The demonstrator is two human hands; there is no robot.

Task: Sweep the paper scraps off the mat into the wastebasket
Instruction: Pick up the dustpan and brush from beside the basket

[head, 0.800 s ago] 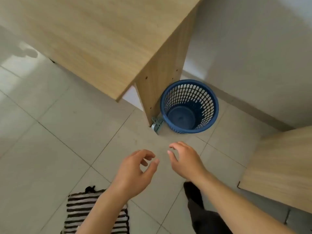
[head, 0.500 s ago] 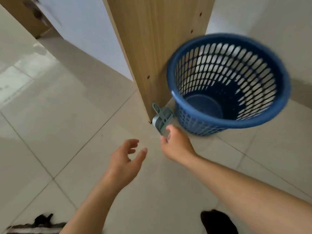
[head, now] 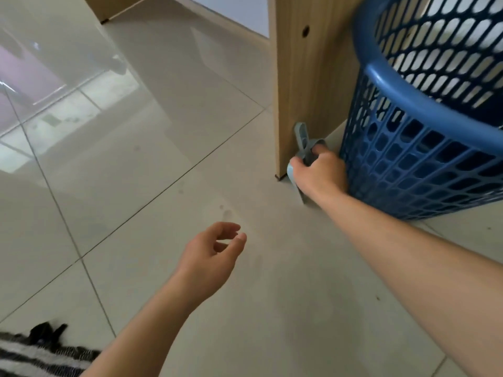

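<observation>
A blue mesh wastebasket (head: 424,159) stands on the floor at the right, against a wooden desk panel (head: 307,77). A small grey-blue dustpan and brush set (head: 301,140) leans at the foot of that panel, between it and the basket. My right hand (head: 319,172) is closed around the set, its fingers wrapped over the handle. My left hand (head: 212,257) hovers over the tiles lower down, fingers loosely curled, holding nothing. A corner of the black-and-white striped mat (head: 32,355) shows at the bottom left. No paper scraps are in view.
Glossy pale floor tiles (head: 136,172) fill the left and middle. A white wall and another wooden furniture foot (head: 109,9) lie at the top left.
The view has dropped closer to the floor and basket. My right hand went from touching the dustpan set to closing around it. My left hand stayed low and empty.
</observation>
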